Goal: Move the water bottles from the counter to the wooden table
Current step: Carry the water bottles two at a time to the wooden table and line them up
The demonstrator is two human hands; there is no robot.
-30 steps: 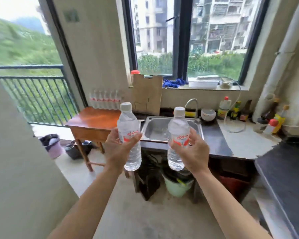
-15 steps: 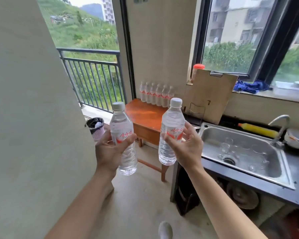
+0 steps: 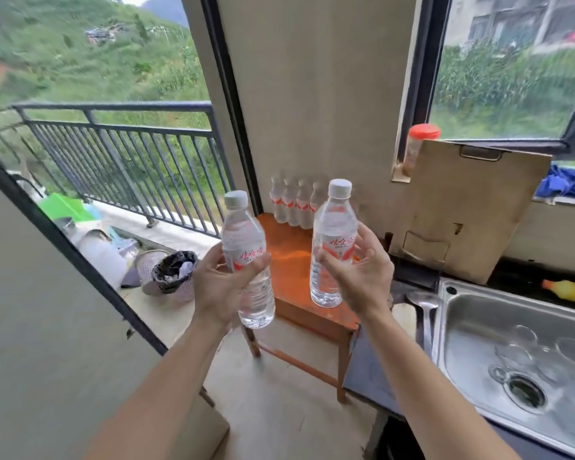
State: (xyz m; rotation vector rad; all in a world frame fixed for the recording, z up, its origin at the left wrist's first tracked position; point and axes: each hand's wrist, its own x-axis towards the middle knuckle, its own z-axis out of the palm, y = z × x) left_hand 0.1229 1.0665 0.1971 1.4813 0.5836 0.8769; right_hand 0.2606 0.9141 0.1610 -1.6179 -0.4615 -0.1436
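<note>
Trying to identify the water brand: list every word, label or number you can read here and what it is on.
"娃哈哈": red, on the label of the left bottle, held by the left hand.
"娃哈哈": same, on the right bottle, held by the right hand; smaller print beneath is unreadable.
Row of bottles on the wooden table: red labels, too blurred to read.

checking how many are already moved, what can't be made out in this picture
Head view:
Row of clear plastic water bottles at the back of the orange wooden table: blurred, right end behind the clear bottle held in the right hand; count unsure.
Red-lidded jar: lower part behind the brown board.
Yellow bottle: cut off by the right edge.
</note>
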